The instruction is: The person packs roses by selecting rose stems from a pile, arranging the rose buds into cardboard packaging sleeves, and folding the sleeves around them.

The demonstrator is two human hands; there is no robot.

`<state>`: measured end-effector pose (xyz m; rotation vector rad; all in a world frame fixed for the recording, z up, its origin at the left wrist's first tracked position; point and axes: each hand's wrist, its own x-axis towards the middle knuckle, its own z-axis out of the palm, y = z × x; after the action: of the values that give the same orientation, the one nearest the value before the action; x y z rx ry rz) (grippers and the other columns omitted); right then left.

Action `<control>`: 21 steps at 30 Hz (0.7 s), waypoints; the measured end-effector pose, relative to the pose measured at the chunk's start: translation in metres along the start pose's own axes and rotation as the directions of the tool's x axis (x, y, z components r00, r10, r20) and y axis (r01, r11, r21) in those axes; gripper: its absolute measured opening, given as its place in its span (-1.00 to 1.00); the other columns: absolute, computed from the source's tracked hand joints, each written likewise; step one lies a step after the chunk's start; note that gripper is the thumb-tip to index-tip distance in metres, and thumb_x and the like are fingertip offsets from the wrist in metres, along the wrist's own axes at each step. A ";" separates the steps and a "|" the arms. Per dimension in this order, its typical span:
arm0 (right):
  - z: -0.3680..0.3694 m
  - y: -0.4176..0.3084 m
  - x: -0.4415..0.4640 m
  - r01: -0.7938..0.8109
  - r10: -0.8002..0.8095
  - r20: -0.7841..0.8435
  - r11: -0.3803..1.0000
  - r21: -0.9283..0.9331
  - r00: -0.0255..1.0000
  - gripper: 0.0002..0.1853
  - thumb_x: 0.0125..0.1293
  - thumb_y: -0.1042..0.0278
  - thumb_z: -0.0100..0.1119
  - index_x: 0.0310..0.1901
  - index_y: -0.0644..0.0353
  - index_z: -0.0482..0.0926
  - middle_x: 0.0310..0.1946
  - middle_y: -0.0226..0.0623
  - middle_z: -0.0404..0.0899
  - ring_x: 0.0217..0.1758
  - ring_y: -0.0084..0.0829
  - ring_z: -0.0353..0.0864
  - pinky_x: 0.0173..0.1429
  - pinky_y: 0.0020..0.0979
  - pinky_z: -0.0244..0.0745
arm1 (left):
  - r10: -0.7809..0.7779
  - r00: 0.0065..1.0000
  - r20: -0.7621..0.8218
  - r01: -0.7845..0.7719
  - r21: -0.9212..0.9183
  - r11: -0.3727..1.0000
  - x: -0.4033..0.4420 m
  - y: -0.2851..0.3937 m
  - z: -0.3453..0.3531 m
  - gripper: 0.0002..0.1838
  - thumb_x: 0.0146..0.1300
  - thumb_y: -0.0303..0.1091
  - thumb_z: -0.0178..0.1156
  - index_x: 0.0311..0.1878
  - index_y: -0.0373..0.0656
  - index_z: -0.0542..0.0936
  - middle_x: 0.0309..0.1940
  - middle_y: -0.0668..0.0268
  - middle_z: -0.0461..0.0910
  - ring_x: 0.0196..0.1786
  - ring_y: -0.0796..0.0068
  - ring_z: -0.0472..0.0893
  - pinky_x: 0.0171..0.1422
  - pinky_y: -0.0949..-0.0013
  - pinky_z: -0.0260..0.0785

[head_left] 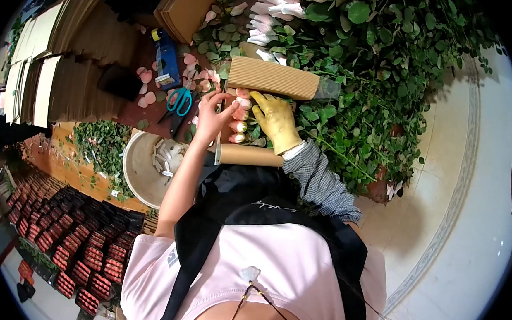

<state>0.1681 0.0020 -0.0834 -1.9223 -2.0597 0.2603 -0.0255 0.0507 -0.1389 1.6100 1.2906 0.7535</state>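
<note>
Pink-and-cream roses (pixel 239 115) lie in a row between a corrugated cardboard sheet (pixel 273 77) above and a brown cardboard edge (pixel 250 155) nearest my body. My bare left hand (pixel 213 115) is at the left of the blooms, fingers bent and apart, thumb close to the petals; whether it touches them is unclear. On the right side, my right hand (pixel 275 121) wears a yellow glove, its fingers stretched apart over the stem side beside the flower heads. The glove partly hides the stems and leaves there. Neither hand visibly grips anything.
Teal scissors (pixel 179 101) and a blue tape dispenser (pixel 166 59) lie left among loose petals. Cardboard stacks (pixel 79 32) rise at far left. A white bucket (pixel 141 170) stands below. Leafy stems (pixel 364 114) fill the right; wrapped roses (pixel 277 9) lie above.
</note>
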 end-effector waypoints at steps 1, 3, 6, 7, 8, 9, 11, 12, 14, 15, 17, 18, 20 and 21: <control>-0.001 -0.002 0.001 -0.007 0.007 0.008 0.999 -0.035 1.000 -0.62 0.22 0.31 0.31 0.10 0.03 0.60 -0.26 -0.26 0.70 -0.23 -0.17 0.70 -0.15 -0.17 0.60 | 0.045 0.998 -0.054 -0.042 0.063 0.997 -0.001 0.001 -0.001 -0.71 0.22 -0.20 0.45 -0.09 -0.16 0.72 0.04 0.15 0.58 0.23 0.13 0.47 0.34 0.13 0.31; 0.000 -0.003 0.002 -0.011 0.011 0.013 0.999 -0.040 1.000 -0.63 0.22 0.30 0.31 0.09 0.02 0.60 -0.28 -0.26 0.70 -0.24 -0.18 0.70 -0.15 -0.17 0.59 | 0.037 0.999 -0.019 -0.035 0.065 0.997 0.002 0.005 -0.001 -0.77 0.21 -0.23 0.45 -0.16 -0.14 0.74 -0.03 0.17 0.59 0.18 0.15 0.48 0.31 0.15 0.31; -0.003 -0.004 0.001 -0.038 0.040 0.069 0.999 -0.019 0.997 -0.62 0.24 0.33 0.29 0.11 0.07 0.58 -0.27 -0.17 0.68 -0.23 -0.08 0.69 -0.17 -0.11 0.58 | 0.101 0.993 -0.058 -0.098 0.048 0.994 0.007 -0.006 0.009 -0.90 0.22 -0.35 0.41 -0.25 -0.14 0.76 -0.19 0.25 0.63 0.02 0.25 0.55 0.18 0.24 0.36; -0.001 -0.003 0.001 -0.010 0.012 0.026 0.997 -0.079 1.000 -0.62 0.25 0.25 0.31 0.11 -0.02 0.58 -0.37 -0.30 0.68 -0.30 -0.19 0.70 -0.23 -0.18 0.56 | 0.048 0.994 -0.096 -0.054 -0.062 0.997 0.008 -0.011 0.009 -0.89 0.24 -0.36 0.39 -0.24 -0.17 0.75 -0.18 0.23 0.64 -0.03 0.31 0.58 0.11 0.29 0.39; -0.001 -0.002 -0.001 -0.018 0.024 0.058 0.995 -0.099 0.998 -0.61 0.26 0.24 0.30 0.13 -0.03 0.57 -0.37 -0.31 0.68 -0.31 -0.21 0.70 -0.25 -0.20 0.56 | -0.009 0.992 -0.124 -0.012 -0.171 0.985 0.009 -0.017 0.009 -0.88 0.27 -0.37 0.37 -0.23 -0.21 0.74 -0.18 0.22 0.64 -0.08 0.37 0.60 0.04 0.35 0.42; -0.003 -0.004 -0.001 -0.030 0.037 0.078 0.995 -0.097 0.996 -0.61 0.26 0.24 0.30 0.13 -0.03 0.57 -0.35 -0.31 0.68 -0.30 -0.22 0.70 -0.25 -0.21 0.56 | -0.112 0.971 -0.210 0.063 -0.228 0.972 0.011 -0.030 0.010 -0.85 0.33 -0.39 0.32 -0.23 -0.30 0.70 -0.25 0.20 0.63 -0.21 0.50 0.58 -0.08 0.46 0.43; -0.002 -0.003 -0.003 0.008 -0.008 0.005 0.996 -0.093 1.000 -0.59 0.22 0.24 0.31 0.12 -0.03 0.57 -0.29 -0.33 0.68 -0.27 -0.26 0.71 -0.25 -0.23 0.57 | -0.211 0.965 -0.159 0.168 -0.247 0.954 0.014 -0.045 -0.006 -0.61 0.46 -0.19 0.22 -0.40 -0.35 0.63 -0.56 0.29 0.52 -0.44 0.56 0.48 -0.28 0.39 0.36; -0.001 -0.003 -0.001 0.004 -0.005 -0.011 0.996 -0.092 1.000 -0.67 0.22 0.27 0.26 0.04 -0.02 0.61 -0.26 -0.33 0.69 -0.26 -0.28 0.71 -0.24 -0.23 0.58 | -0.219 0.973 -0.077 0.203 -0.175 0.963 0.014 -0.048 -0.017 -0.52 0.50 -0.13 0.18 -0.47 -0.36 0.60 -0.66 0.33 0.46 -0.51 0.57 0.43 -0.36 0.36 0.32; 0.011 -0.001 0.000 0.017 -0.033 -0.091 0.984 -0.177 0.995 -0.77 0.25 0.28 0.16 -0.06 -0.03 0.64 -0.29 -0.35 0.69 -0.24 -0.30 0.71 -0.24 -0.23 0.59 | -0.236 0.971 0.032 0.236 0.029 0.971 0.004 0.004 -0.030 -0.41 0.53 -0.07 0.11 -0.59 -0.34 0.53 -0.76 0.35 0.40 -0.60 0.58 0.37 -0.45 0.34 0.22; 0.011 -0.003 0.000 -0.016 -0.002 -0.089 0.980 -0.197 0.996 -0.81 0.28 0.27 0.09 -0.13 -0.05 0.66 -0.35 -0.37 0.70 -0.24 -0.31 0.72 -0.24 -0.23 0.59 | -0.185 0.979 0.088 0.176 0.100 0.979 0.002 0.008 -0.028 -0.39 0.53 -0.09 0.11 -0.65 -0.32 0.49 -0.77 0.34 0.39 -0.62 0.59 0.36 -0.45 0.35 0.23; 0.014 0.000 0.000 -0.045 0.046 -0.001 0.982 -0.182 0.999 -0.73 0.29 0.27 0.08 -0.01 -0.06 0.64 -0.38 -0.34 0.71 -0.33 -0.26 0.74 -0.31 -0.22 0.59 | -0.126 0.928 0.351 0.146 -0.032 0.989 -0.001 0.044 -0.029 -0.55 0.51 -0.13 0.12 -0.40 -0.35 0.58 -0.60 0.22 0.55 -0.52 0.50 0.50 -0.36 0.28 0.34; 0.017 0.003 0.001 -0.039 0.043 0.021 0.987 -0.155 0.999 -0.77 0.30 0.25 0.07 -0.05 -0.06 0.63 -0.37 -0.31 0.71 -0.31 -0.25 0.75 -0.31 -0.20 0.59 | -0.089 0.887 0.454 0.140 -0.080 0.987 -0.002 0.051 -0.023 -0.61 0.50 -0.16 0.12 -0.27 -0.36 0.61 -0.50 0.16 0.62 -0.44 0.44 0.58 -0.29 0.26 0.41; -0.003 -0.005 -0.012 -0.074 0.070 -0.064 0.995 -0.069 0.995 -0.79 0.26 0.28 0.17 -0.07 -0.01 0.59 -0.25 -0.29 0.70 -0.33 -0.21 0.72 -0.29 -0.19 0.59 | 0.008 0.846 0.533 -0.081 0.115 0.990 0.003 0.020 -0.008 -0.70 0.48 -0.25 0.11 -0.02 -0.35 0.58 -0.31 0.10 0.69 -0.25 0.28 0.66 -0.12 0.22 0.48; -0.033 -0.015 -0.018 -0.127 0.126 0.017 0.990 0.067 0.992 -0.66 0.22 0.31 0.27 0.04 0.05 0.58 -0.12 -0.25 0.67 -0.26 -0.22 0.68 -0.20 -0.20 0.59 | -0.055 0.830 0.556 -0.096 0.239 0.966 0.007 0.015 -0.005 -0.70 0.46 -0.29 0.12 0.03 -0.36 0.57 -0.25 0.07 0.70 -0.15 0.16 0.68 -0.02 0.20 0.49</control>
<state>0.1665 -0.0192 -0.0497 -2.0171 -1.9137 0.3677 -0.0223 0.0581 -0.1235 1.8711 0.9581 0.0879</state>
